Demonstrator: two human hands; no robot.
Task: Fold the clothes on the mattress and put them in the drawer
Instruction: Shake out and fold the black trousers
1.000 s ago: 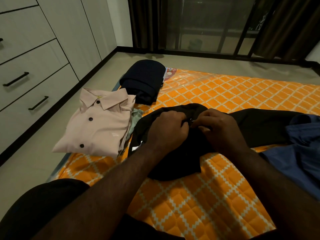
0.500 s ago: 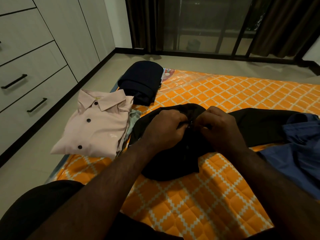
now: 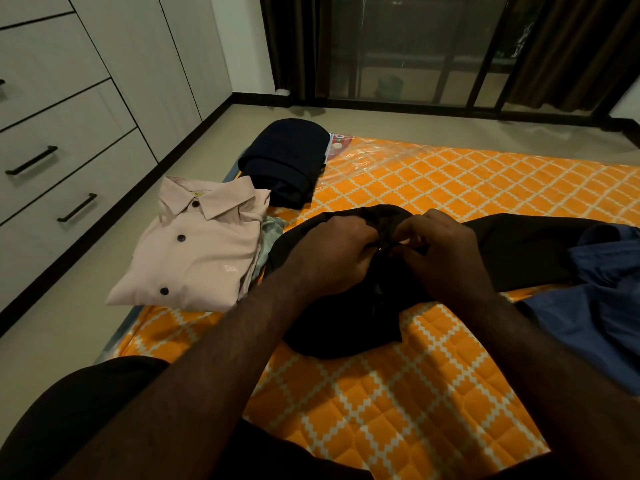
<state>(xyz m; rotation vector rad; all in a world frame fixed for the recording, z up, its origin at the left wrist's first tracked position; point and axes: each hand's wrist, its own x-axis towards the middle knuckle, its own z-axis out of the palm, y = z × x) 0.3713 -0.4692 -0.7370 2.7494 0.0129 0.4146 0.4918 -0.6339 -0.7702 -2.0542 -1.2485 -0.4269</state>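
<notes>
My left hand and right hand are both curled onto the black garment, pinching fabric at pretty much the same spot in the middle of the orange mattress. The folded pink shirt sits just left of it, a folded navy piece lies at the far-left corner, and a blue garment is bunched on the right. The drawers along the left wall are closed.

A bedroom in a home: an orange quilted mattress lies directly on the pale floor, with a folded pink shirt at its 9 o'clock edge. A white built-in wardrobe with black-handled drawers lines the wall at 10 o'clock. Dark curtains frame a sliding glass door at 12 o'clock.
</notes>
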